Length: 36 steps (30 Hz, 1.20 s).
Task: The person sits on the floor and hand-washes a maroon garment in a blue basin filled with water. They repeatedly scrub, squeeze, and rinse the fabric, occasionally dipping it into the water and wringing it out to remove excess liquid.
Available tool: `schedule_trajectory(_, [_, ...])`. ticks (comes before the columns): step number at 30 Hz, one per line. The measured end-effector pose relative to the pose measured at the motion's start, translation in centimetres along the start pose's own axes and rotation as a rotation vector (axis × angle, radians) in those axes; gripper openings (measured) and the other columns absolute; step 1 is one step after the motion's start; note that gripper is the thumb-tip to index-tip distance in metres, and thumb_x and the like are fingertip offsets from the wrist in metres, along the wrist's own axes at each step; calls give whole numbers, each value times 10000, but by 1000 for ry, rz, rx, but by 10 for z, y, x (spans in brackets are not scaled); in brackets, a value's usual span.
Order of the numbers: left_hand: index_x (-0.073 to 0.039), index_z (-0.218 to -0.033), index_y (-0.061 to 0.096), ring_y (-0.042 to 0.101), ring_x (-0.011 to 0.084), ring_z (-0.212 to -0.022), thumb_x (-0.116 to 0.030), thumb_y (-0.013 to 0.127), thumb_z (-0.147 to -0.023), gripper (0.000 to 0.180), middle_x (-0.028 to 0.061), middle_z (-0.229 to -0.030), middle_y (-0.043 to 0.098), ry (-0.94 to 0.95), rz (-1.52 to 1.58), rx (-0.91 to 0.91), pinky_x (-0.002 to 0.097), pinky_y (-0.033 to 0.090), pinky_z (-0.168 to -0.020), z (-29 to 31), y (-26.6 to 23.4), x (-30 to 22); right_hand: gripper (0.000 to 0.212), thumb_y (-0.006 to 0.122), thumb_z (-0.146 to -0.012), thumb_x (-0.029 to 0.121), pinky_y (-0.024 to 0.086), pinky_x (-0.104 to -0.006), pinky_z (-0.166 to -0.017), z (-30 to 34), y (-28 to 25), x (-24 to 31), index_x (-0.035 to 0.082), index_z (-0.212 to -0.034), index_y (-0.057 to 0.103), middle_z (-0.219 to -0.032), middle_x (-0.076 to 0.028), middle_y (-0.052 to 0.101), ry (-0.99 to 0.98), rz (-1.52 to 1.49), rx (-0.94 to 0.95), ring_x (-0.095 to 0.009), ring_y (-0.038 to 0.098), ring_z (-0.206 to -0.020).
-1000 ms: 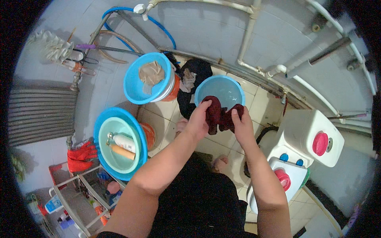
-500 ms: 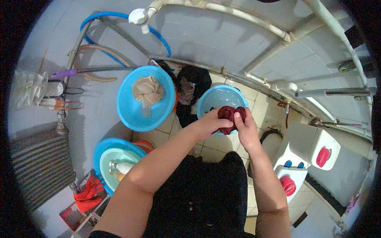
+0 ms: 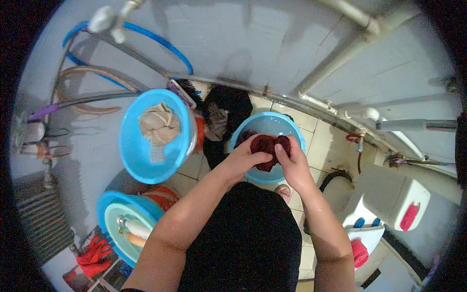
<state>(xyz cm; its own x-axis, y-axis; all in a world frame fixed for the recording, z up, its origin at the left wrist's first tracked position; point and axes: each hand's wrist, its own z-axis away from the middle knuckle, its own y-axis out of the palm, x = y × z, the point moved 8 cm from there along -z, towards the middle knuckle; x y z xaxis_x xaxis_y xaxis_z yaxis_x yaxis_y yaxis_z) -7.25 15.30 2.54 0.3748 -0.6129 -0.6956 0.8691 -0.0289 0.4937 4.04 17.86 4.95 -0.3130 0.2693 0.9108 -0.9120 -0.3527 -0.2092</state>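
Both my hands grip a wet-looking dark red cloth [image 3: 265, 145], bunched up above a small light blue basin [image 3: 293, 127]. My left hand [image 3: 242, 159] is closed round its left part, thumb across the front. On the other side my right hand [image 3: 295, 164] pinches the bunch, its thumb pressed on top. Water seems to lie in the basin, and some dark red shows at its left inside edge. How far the cloth reaches down behind my hands is hidden.
A larger blue basin [image 3: 127, 152] with a beige cloth [image 3: 159, 122] stands left. Nearer are stacked basins [image 3: 104, 207] holding bottles and red gloves [image 3: 95, 257]. Dark fabric [image 3: 238, 100] lies by the wall. At right is a white toilet [image 3: 372, 194]; pipes [image 3: 348, 58] line the wall.
The view has tilted and shifted, so the wall fittings sit further left or higher. My hands, still gripping the cloth, are more centrally over the small basin. A foot now shows beside it.
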Motion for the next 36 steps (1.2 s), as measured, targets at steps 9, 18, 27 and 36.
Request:
schedule_trajectory(9, [-49, -1085, 523, 568, 171, -904, -98, 589, -780, 316, 50, -994, 588, -92, 263, -2, 307, 467, -780, -108, -76, 121, 252, 493, -924, 244, 437, -284, -749, -79, 16, -166, 20, -1040, 501, -872, -64, 584, 86, -152, 54, -133, 518, -804])
schedule_trajectory(18, [-47, -1045, 542, 580, 201, -897, -199, 572, -823, 270, 79, -982, 593, -157, 325, 32, 338, 467, -795, -215, -126, 220, 403, 490, -915, 316, 403, -320, -872, -152, 5, -309, -9, -1154, 483, -1041, -114, 584, 217, 4, 13, -197, 528, -962])
schedule_trajectory(27, [-77, -1167, 503, 578, 253, -969, -234, 564, -835, 372, 107, -1098, 582, -204, -97, -146, 427, 453, -865, -244, -190, 286, 425, 531, -894, 313, 403, -337, -883, -161, 18, -382, -1, -1178, 488, -1095, -133, 579, 317, -38, 127, -222, 532, -999])
schedule_trajectory(36, [-37, -1262, 416, 495, 269, -1087, -241, 498, -886, 435, 152, -1208, 495, -104, -49, -255, 389, 398, -921, -207, -217, 292, 364, 520, -901, 184, 389, -349, -895, -129, -16, -380, 17, -1217, 455, -1115, -117, 567, 325, -136, -136, -229, 529, -996])
